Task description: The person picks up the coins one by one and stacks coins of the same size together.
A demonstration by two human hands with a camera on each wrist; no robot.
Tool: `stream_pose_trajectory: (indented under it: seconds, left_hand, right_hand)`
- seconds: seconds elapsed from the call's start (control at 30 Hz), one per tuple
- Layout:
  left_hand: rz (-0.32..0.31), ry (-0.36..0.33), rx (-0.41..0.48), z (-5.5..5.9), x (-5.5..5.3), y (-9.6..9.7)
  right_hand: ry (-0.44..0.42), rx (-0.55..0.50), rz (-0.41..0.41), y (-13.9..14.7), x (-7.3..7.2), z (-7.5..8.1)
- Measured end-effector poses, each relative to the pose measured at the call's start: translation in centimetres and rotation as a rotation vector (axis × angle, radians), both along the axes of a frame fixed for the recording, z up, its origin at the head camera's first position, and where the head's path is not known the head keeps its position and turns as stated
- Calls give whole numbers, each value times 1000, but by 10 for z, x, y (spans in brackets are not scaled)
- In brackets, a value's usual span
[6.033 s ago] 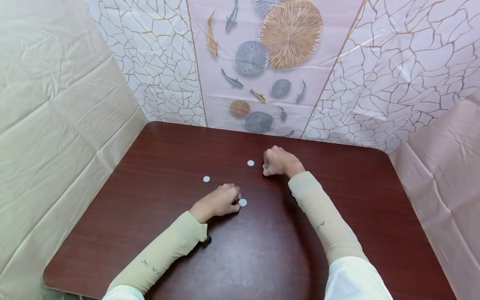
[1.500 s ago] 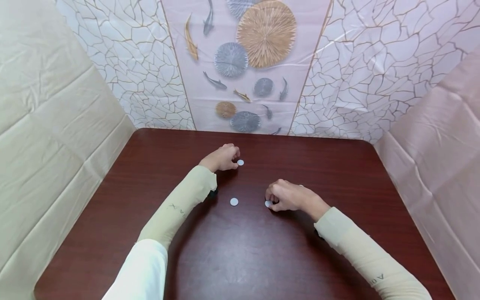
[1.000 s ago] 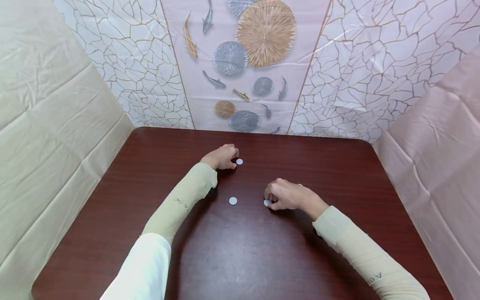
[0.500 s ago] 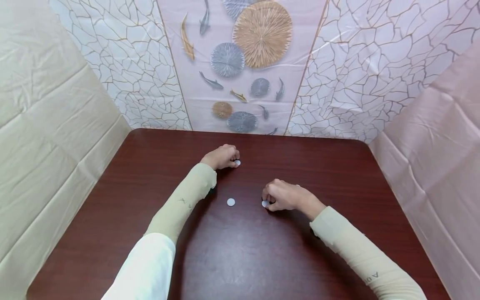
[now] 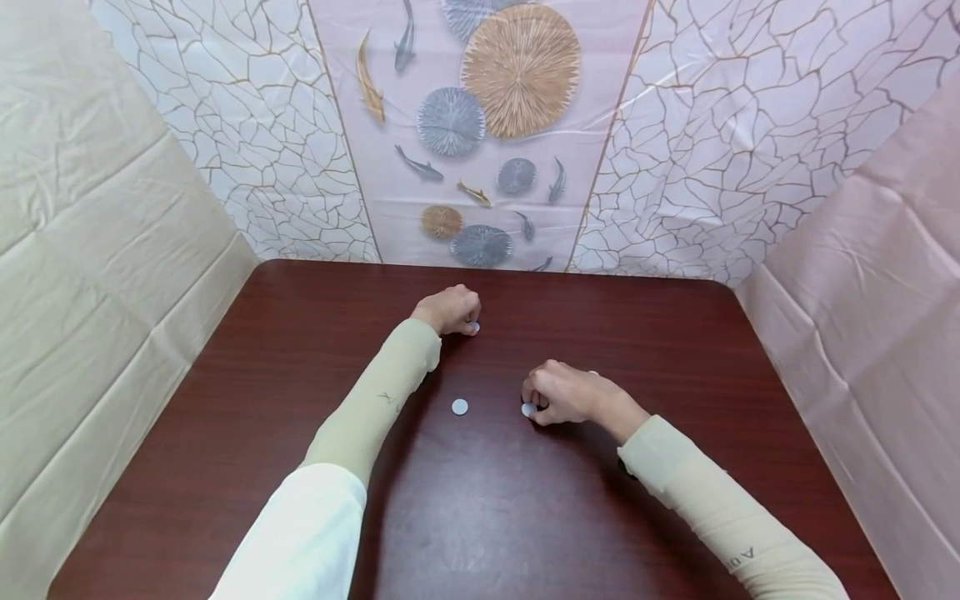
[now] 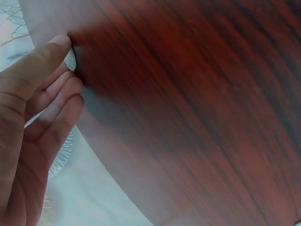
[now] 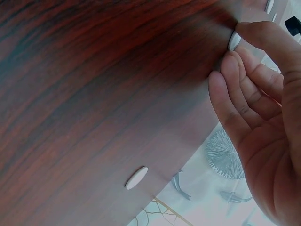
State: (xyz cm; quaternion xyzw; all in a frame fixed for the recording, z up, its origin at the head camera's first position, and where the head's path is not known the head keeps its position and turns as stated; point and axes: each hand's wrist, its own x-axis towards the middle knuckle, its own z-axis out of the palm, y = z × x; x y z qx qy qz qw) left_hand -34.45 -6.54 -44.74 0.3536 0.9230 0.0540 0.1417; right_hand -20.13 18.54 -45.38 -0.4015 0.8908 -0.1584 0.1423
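Note:
Several small flat white discs are on the dark red-brown table (image 5: 480,517). My left hand (image 5: 450,310) reaches to the far middle, its thumb and fingertips pinching a white disc (image 5: 474,328) at the tabletop; the left wrist view shows that disc (image 6: 71,60) edge-on between them. Nearer and to the right, my right hand (image 5: 564,393) pinches a second disc (image 5: 528,410) by its edge, also seen between thumb and fingers in the right wrist view. A third disc (image 5: 460,407) lies flat, left of the right hand. Another disc (image 5: 593,372) is mostly hidden behind the right hand.
A patterned cloth wall (image 5: 480,150) rises behind the table's back edge. Pale cloth sides stand at left and right. In the right wrist view, a loose disc (image 7: 136,178) lies near the table's edge, and a dark wrist mount (image 7: 293,25) shows at upper right.
Since six seconds ago, my left hand has moved to the far middle and my right hand nearer. Over the last second, the left fingers have closed on the far disc; the right hand has stayed put.

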Motion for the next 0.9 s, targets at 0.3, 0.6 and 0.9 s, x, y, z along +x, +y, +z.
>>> stream_pose_trajectory:
  seconds: [0.3, 0.6, 0.9]
  left_hand:
    - [27, 19, -38, -1, -1, 10]
    - [-11, 118, -60, -7, 5, 6]
    - [-12, 61, 57, -6, 7, 3]
  right_hand:
    - [2, 4, -10, 0, -1, -2]
    - [12, 15, -25, -2, 4, -2]
    - [41, -8, -9, 2, 5, -3]
